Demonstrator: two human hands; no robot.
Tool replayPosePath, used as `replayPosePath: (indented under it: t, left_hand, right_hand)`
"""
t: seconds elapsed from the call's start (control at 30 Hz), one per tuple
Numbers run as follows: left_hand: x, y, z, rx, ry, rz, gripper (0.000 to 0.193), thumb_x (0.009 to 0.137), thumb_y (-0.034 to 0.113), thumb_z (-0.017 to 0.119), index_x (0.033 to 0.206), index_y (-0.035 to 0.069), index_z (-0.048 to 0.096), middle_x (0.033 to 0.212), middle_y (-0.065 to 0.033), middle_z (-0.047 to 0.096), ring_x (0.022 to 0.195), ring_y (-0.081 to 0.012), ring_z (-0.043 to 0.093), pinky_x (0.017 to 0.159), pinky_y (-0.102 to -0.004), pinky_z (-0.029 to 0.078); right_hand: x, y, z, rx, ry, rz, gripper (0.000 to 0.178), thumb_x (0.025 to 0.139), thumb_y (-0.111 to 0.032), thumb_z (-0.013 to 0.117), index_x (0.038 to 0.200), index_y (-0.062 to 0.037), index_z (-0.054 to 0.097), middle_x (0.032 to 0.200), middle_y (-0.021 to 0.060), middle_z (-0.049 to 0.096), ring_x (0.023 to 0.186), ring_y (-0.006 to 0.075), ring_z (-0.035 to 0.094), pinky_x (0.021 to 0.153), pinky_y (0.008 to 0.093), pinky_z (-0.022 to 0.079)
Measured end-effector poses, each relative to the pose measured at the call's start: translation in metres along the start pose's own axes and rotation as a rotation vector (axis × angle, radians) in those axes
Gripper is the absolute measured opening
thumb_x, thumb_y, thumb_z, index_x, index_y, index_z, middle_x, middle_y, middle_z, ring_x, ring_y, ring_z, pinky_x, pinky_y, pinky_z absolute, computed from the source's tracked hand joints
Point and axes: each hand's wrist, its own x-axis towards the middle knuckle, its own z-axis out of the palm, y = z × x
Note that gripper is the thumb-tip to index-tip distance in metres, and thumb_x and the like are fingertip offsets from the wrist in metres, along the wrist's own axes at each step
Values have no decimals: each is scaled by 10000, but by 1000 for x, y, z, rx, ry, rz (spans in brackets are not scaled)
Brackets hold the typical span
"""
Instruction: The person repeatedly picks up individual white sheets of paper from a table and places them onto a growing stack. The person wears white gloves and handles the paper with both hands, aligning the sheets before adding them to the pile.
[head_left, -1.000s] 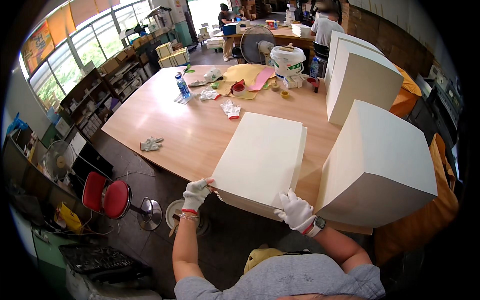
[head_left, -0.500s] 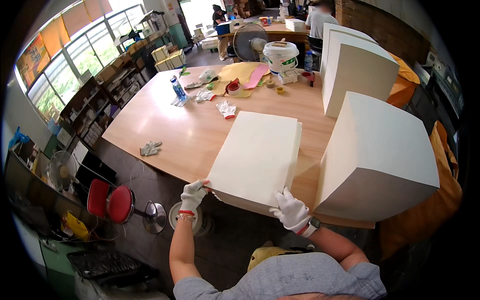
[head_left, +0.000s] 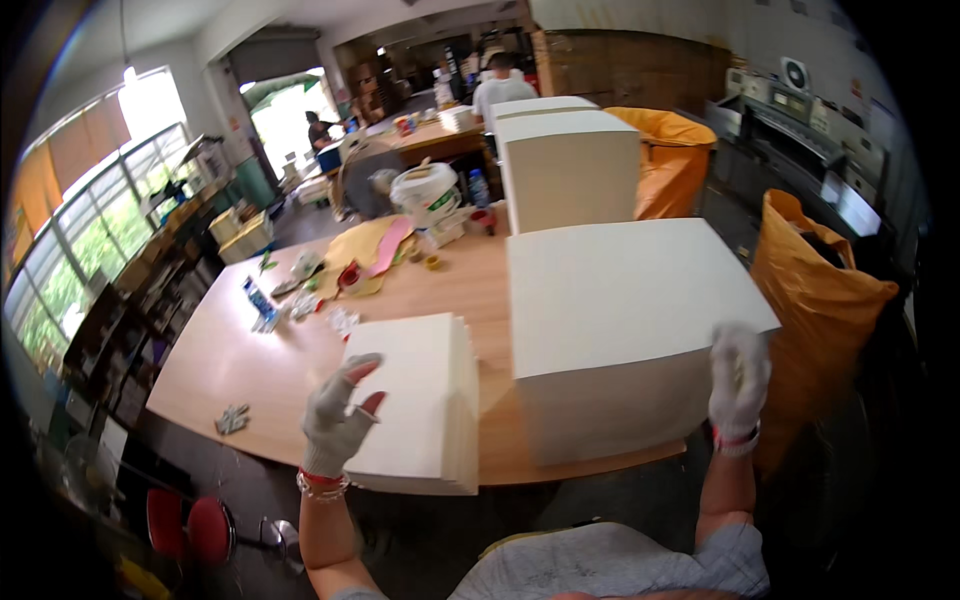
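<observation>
My left hand (head_left: pixel 338 415), in a white glove with bare thumb and fingertip, is raised over the left edge of a small stack of cream paper (head_left: pixel 420 390). Its thumb and forefinger stand apart with nothing between them. The stack lies at the table's front edge, its right side slightly stepped. To the right rises a much taller block of the same paper (head_left: pixel 630 300). My gloved right hand (head_left: pixel 740 375) is at that block's near right corner, fingers up and apart, somewhat blurred. Whether it touches the paper I cannot tell.
Behind stand more tall paper stacks (head_left: pixel 570 170). The wooden table (head_left: pixel 230 340) also bears a white bucket (head_left: pixel 425 195), tape rolls, loose gloves (head_left: pixel 232 419) and a bottle (head_left: pixel 258 298). Orange sacks (head_left: pixel 815 300) stand at the right, a red chair (head_left: pixel 190 525) at the lower left. Two people work farther back.
Both hands have let go of the small stack's near corners. My right hand has moved right to the tall block; my left has lifted. The view has swung to the right.
</observation>
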Motion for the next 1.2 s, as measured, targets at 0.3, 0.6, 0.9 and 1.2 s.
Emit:
replayPosePath:
  t: [0.3,0.6,0.9,1.2]
  left_hand:
    - [169,182,170,-59,-651,686,310,842,124,767,1128,62,666,1235,-97,683,1090,-320,664,915,-430,549]
    - [194,209,276,107,-735,674,138,809,119,668,907,57,593,960,-115,618,920,-349,626,739,-433,520]
    - [189,197,283,-247,-749,501,173,771,-26,705,866,22,569,1074,-125,672,909,-276,635,765,-357,530]
    - [190,195,274,-357,-753,415,336,789,88,842,906,46,529,1182,-150,681,992,-277,663,824,-352,548]
  right_hand:
    - [34,67,-88,-591,7,362,336,972,-317,619,782,-46,564,720,206,597,714,427,614,621,496,459]
    - [92,60,-64,-334,48,-226,420,939,-322,687,688,-53,485,639,123,468,641,330,511,614,434,415]
    - [97,60,-58,-331,164,-188,226,919,-110,633,715,-34,575,635,113,505,623,309,507,589,420,406]
    - [92,68,-59,-282,208,-104,157,943,-83,590,805,-18,627,617,89,507,592,295,511,559,409,406]
